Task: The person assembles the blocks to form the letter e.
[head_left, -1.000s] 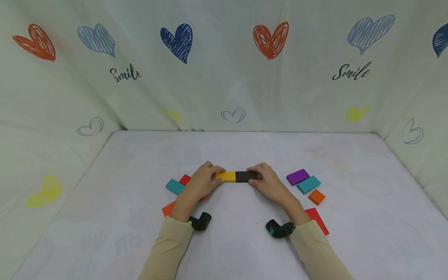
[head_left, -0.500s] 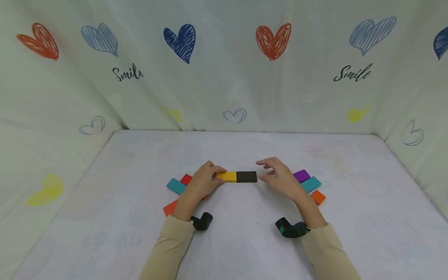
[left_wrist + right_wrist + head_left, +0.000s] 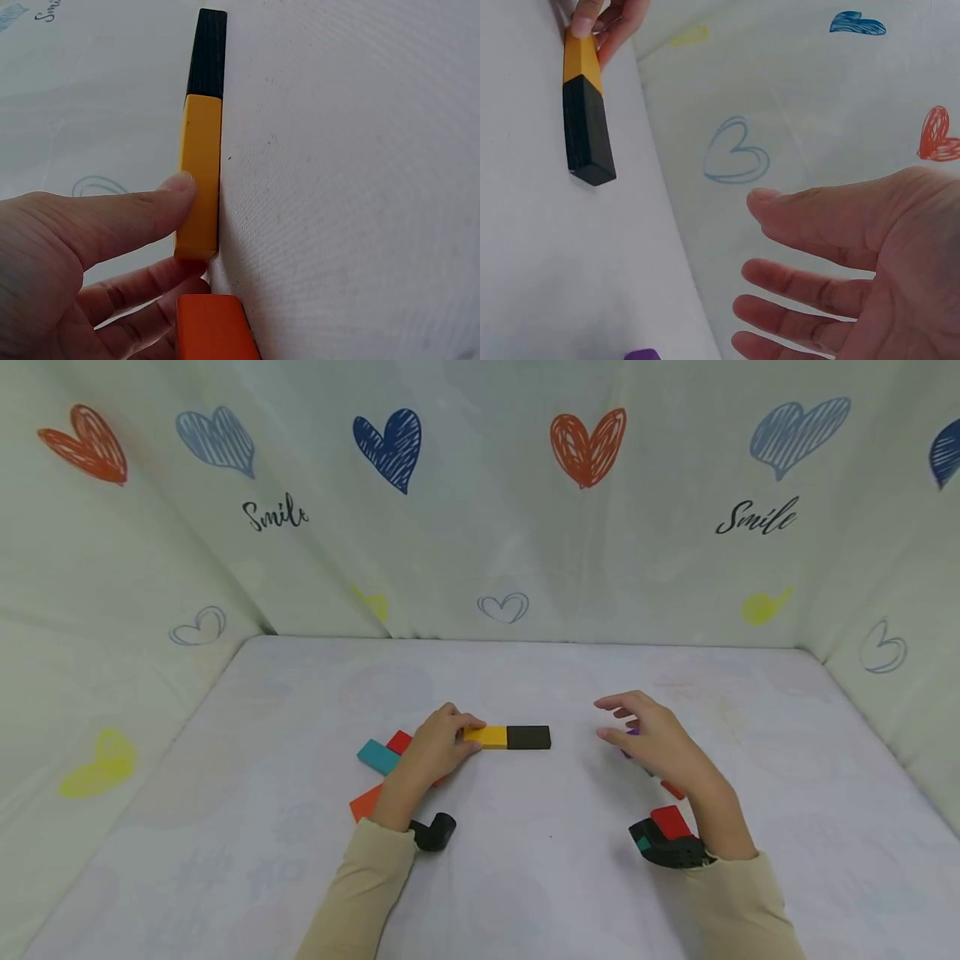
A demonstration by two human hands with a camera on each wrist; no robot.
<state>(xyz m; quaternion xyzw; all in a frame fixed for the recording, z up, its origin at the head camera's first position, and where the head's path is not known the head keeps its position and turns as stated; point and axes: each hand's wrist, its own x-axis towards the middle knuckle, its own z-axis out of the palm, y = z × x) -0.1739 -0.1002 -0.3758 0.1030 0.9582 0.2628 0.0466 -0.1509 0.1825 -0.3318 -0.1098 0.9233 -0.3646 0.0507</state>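
My left hand (image 3: 432, 750) holds the left end of a yellow block (image 3: 492, 737) on the table, thumb on its near side, as the left wrist view shows. End to end with it lies a black block (image 3: 528, 737), the two forming one straight bar. My right hand (image 3: 666, 745) is raised off to the right of the bar, fingers apart and holding nothing. Beneath that hand a purple block (image 3: 643, 355) peeks out at the bottom of the right wrist view. A teal block there is almost wholly hidden by the hand.
By my left forearm lie a teal block (image 3: 377, 757), a red block (image 3: 400, 742) and an orange block (image 3: 366, 802). Near my right wrist are a small orange block (image 3: 672, 790) and a red block (image 3: 670, 822), partly covered by the black wrist camera (image 3: 671, 850).
My right hand has let go of the black block and moved right, over the blocks on that side. The left hand and the bar have stayed in place.
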